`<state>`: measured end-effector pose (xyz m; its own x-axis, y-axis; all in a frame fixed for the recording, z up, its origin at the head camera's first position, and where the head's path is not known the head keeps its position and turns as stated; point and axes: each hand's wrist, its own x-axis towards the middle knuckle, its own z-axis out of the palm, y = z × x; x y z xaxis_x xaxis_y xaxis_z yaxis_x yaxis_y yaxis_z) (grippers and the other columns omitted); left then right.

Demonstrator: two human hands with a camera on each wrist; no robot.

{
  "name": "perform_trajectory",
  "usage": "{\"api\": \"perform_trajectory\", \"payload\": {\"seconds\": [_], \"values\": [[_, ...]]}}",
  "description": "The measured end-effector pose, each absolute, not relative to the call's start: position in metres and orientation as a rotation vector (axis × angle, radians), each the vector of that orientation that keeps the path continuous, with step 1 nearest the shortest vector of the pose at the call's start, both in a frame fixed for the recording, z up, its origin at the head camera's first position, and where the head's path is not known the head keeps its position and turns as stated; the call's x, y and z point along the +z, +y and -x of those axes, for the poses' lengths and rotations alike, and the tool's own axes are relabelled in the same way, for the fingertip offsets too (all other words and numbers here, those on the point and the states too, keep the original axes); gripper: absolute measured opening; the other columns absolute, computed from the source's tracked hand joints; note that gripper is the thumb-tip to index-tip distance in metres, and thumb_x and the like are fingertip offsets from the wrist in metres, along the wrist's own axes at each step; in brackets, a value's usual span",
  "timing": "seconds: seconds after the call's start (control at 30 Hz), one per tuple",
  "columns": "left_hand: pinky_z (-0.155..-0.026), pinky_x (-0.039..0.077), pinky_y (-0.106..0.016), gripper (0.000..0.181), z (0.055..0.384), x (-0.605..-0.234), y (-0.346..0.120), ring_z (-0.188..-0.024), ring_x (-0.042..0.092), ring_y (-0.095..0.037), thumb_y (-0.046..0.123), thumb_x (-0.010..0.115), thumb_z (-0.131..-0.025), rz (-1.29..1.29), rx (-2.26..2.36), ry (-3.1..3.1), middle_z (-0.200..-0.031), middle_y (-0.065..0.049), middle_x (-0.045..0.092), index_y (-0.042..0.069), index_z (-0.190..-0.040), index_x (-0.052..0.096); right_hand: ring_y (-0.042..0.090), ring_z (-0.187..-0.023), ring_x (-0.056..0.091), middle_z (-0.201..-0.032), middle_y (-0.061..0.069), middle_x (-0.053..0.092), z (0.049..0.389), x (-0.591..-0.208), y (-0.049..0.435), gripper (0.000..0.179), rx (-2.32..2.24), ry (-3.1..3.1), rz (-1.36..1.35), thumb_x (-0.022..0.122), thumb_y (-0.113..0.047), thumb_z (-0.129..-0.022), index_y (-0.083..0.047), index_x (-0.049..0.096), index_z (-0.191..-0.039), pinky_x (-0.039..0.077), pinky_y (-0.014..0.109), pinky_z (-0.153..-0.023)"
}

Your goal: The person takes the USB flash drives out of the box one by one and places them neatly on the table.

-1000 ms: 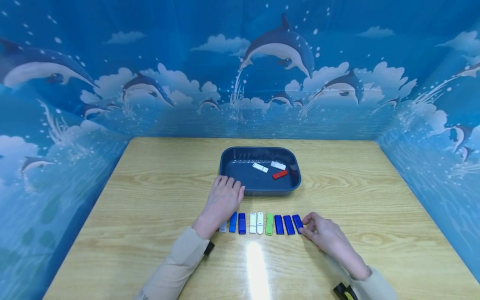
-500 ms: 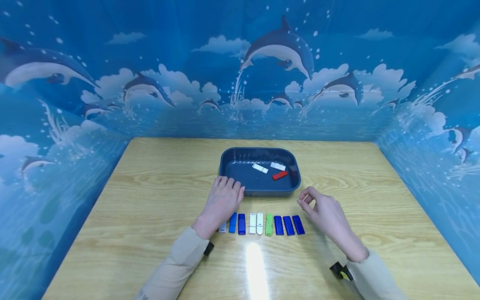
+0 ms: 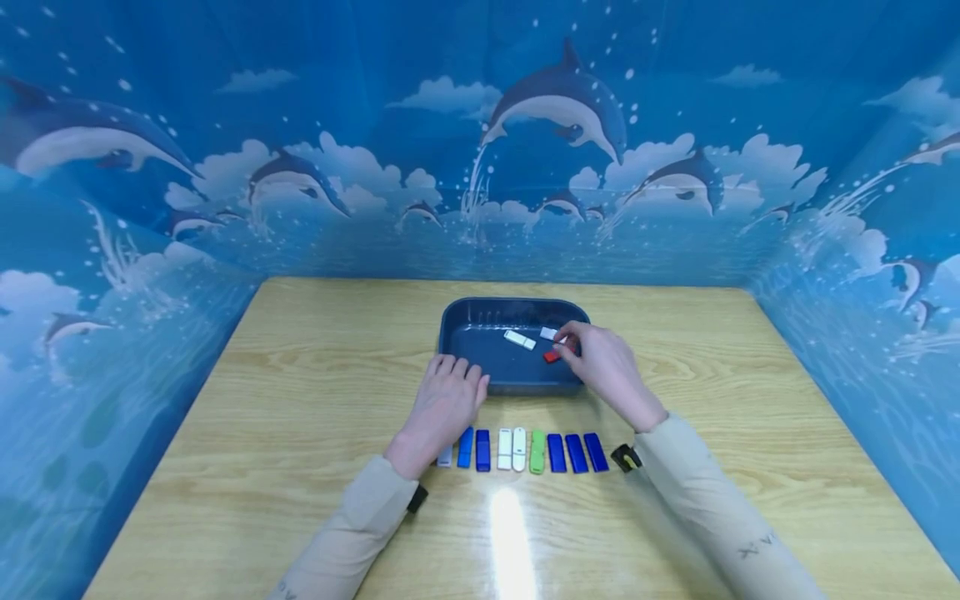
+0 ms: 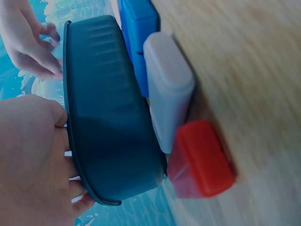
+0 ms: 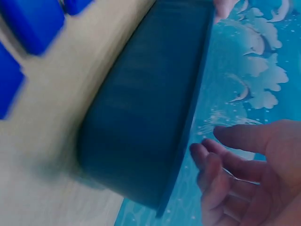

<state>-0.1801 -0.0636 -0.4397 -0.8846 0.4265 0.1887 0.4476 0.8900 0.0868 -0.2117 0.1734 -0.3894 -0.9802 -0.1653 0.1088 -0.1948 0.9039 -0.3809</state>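
Observation:
My left hand (image 3: pixel 444 400) grips the near-left rim of a dark blue tray (image 3: pixel 525 388), its fingers hooked over the edge in the left wrist view. Inside the tray lie a white USB stick (image 3: pixel 519 339), another white one (image 3: pixel 548 333) and a red one (image 3: pixel 552 356). Above these last two my right hand (image 3: pixel 603 362) reaches over the tray's right side, partly covering them. Between its bent fingers and thumb the right wrist view shows a gap with nothing held. In front of the tray stretches a row of USB sticks, among them a green one (image 3: pixel 537 452).
Three dark blue sticks (image 3: pixel 576 453) end the row at the right. At the left end, a pale stick (image 4: pixel 167 84) and a red stick (image 4: pixel 202 157) sit close beside the tray. A dolphin-print curtain (image 3: pixel 480 150) hangs behind the wooden table (image 3: pixel 330 333).
My right hand has left the rightmost dark blue stick, risen, and moved forward and left over the tray. The left hand has stayed on the rim.

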Motion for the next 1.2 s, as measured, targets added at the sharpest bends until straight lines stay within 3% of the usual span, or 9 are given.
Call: {"api": "perform_trajectory", "payload": {"seconds": [0.2, 0.33, 0.53, 0.83, 1.2], "values": [[-0.118, 0.033, -0.051, 0.038, 0.181, -0.44, -0.064, -0.125, 0.057, -0.032, 0.032, 0.041, -0.11, 0.671, -0.205, -2.914, -0.123, -0.013, 0.068, 0.007, -0.123, 0.066, 0.014, -0.066, 0.063, -0.091, 0.003, 0.074, 0.248, -0.393, 0.156, 0.021, 0.462, -3.144, -0.308, 0.07, -0.023, -0.097, -0.007, 0.074, -0.11, 0.05, 0.03, -0.055], [-0.118, 0.032, -0.051, 0.04, 0.182, -0.44, -0.064, -0.126, 0.057, -0.032, 0.034, 0.041, -0.11, 0.663, -0.195, -2.927, -0.124, -0.013, 0.068, 0.007, -0.124, 0.066, 0.017, -0.073, 0.069, -0.096, 0.006, 0.076, 0.266, -0.402, 0.145, 0.025, 0.397, -3.228, -0.294, 0.07, -0.026, -0.097, -0.008, 0.075, -0.113, 0.057, 0.035, -0.062], [-0.118, 0.033, -0.05, 0.04, 0.182, -0.44, -0.063, -0.125, 0.058, -0.03, 0.035, 0.04, -0.11, 0.663, -0.174, -2.927, -0.124, -0.012, 0.068, 0.008, -0.126, 0.066, 0.021, -0.071, 0.068, -0.098, 0.009, 0.076, 0.284, -0.414, 0.138, 0.028, 0.4, -3.264, -0.262, 0.07, -0.029, -0.097, -0.007, 0.075, -0.115, 0.057, 0.037, -0.062], [-0.118, 0.033, -0.049, 0.041, 0.18, -0.442, -0.063, -0.124, 0.058, -0.03, 0.035, 0.04, -0.11, 0.654, -0.15, -2.932, -0.123, -0.011, 0.068, 0.008, -0.126, 0.066, 0.02, -0.068, 0.062, -0.083, 0.004, 0.069, 0.291, -0.422, 0.138, 0.014, 0.431, -3.365, -0.28, 0.077, -0.023, -0.091, -0.01, 0.074, -0.093, 0.05, 0.034, -0.059], [-0.118, 0.033, -0.05, 0.041, 0.181, -0.442, -0.062, -0.124, 0.058, -0.03, 0.035, 0.04, -0.11, 0.64, -0.14, -2.93, -0.124, -0.012, 0.068, 0.008, -0.126, 0.066, 0.023, -0.075, 0.062, -0.088, 0.005, 0.068, 0.288, -0.425, 0.14, 0.016, 0.459, -3.348, -0.245, 0.08, -0.024, -0.089, -0.011, 0.072, -0.093, 0.051, 0.037, -0.064]]}}
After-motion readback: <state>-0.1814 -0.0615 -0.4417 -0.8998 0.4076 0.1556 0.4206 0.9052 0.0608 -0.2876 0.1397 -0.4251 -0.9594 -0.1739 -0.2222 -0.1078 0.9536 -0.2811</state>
